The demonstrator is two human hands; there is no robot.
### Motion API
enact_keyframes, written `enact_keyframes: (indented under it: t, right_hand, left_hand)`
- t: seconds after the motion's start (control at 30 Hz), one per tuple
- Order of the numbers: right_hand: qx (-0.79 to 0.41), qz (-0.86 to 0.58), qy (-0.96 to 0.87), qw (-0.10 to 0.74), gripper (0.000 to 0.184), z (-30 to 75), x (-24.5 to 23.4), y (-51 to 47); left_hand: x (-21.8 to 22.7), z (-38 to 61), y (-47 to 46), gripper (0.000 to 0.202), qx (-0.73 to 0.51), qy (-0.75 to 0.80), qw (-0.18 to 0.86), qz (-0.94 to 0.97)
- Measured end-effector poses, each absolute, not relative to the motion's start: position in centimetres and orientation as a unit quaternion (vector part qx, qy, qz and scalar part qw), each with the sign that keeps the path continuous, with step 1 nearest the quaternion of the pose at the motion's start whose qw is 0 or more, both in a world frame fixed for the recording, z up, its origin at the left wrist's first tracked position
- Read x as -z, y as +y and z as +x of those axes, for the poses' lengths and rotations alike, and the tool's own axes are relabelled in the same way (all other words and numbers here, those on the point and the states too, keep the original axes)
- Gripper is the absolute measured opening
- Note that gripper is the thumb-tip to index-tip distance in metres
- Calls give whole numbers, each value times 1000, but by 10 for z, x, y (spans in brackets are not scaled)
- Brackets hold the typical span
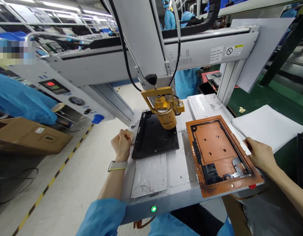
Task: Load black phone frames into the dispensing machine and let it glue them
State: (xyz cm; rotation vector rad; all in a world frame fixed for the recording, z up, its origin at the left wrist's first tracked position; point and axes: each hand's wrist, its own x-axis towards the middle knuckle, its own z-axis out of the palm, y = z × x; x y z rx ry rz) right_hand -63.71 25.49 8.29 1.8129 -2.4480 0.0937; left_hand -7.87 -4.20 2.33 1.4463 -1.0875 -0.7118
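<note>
My left hand [121, 143] is curled into a fist at the left edge of a black flat panel [155, 137] on the machine bed; whether it pinches anything is hidden. A yellow dispensing head [165, 113] hangs over the panel's far part. My right hand [259, 154] rests on the right rim of an orange-brown fixture tray [222, 152], fingers bent over its edge and touching it. The tray holds a copper-coloured plate with a dark cut-out at its near end.
A white machine bed [161, 177] with a green lit button [153, 208] lies below me. White sheets [269, 126] lie at the right. A cardboard box [26, 136] sits on the floor at the left. People in blue coats stand behind the gantry [151, 57].
</note>
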Motion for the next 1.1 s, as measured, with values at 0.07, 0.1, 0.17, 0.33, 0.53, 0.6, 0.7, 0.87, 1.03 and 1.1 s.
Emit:
enact_keyframes:
  t: [0.07, 0.1, 0.17, 0.33, 0.53, 0.6, 0.7, 0.87, 1.03, 1.1]
  right_hand:
    - [-32, 596, -801, 50, 15, -638, -82, 255]
    - [-33, 596, -800, 52, 16, -638, -81, 255]
    - [-38, 598, -799, 56, 17, -639, -79, 255]
    - [-52, 602, -794, 62, 21, -640, -76, 256]
    - [-67, 609, -787, 66, 23, -642, -74, 255]
    - [-69, 611, -786, 66, 26, -642, -74, 255]
    - [-71, 612, -785, 64, 30, -642, -74, 256]
    - [-69, 609, -787, 63, 35, -643, -74, 256]
    - [-67, 608, -789, 63, 33, -642, -74, 256]
    - [-68, 608, -788, 63, 32, -642, -73, 256]
  left_hand:
    - [-27, -81, -40, 50, 319, -440, 572, 614]
    - [-29, -82, -39, 51, 323, -436, 575, 613]
    - [-30, -83, -39, 51, 323, -436, 576, 612]
    - [-31, -79, -41, 49, 330, -424, 586, 606]
    - [-38, -80, -39, 46, 345, -396, 597, 606]
    - [-39, -82, -38, 45, 340, -404, 588, 612]
    - [-39, -83, -38, 45, 338, -402, 589, 614]
    - [-38, -82, -38, 46, 337, -412, 589, 607]
    - [-40, -83, -37, 45, 336, -405, 591, 611]
    - [-42, -85, -37, 45, 336, -402, 591, 613]
